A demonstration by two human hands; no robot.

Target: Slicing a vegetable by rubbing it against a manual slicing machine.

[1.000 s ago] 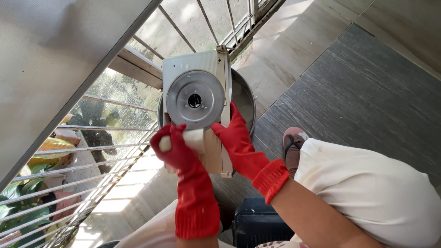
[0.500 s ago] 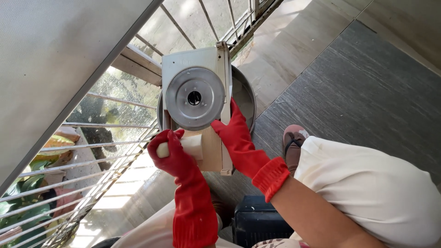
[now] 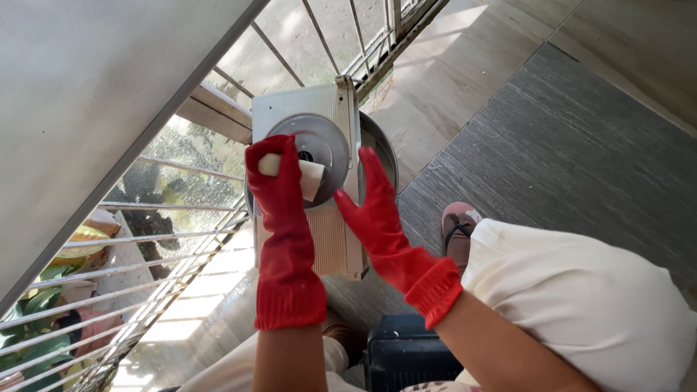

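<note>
Sitting near the person is a dark box (image 3: 403,356). The left hand (image 3: 279,181) squeezes a pale sponge (image 3: 308,174) on the round metal blade (image 3: 319,149). The right hand (image 3: 374,207), fingers spread, steadies the slicer (image 3: 330,239) over a metal basin (image 3: 381,149). Railings (image 3: 167,218) stand behind.

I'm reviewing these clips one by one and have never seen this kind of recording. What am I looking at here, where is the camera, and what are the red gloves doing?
The camera sits on the person's head and looks down, so both red-gloved hands are their own. The left hand grips a pale sponge and presses it on the round metal blade of a pale slicing machine. The right hand, fingers spread, rests against the machine's right edge. The machine stands over a round metal basin on the tiled floor, beside a metal railing. A sandalled foot shows at right.
</note>
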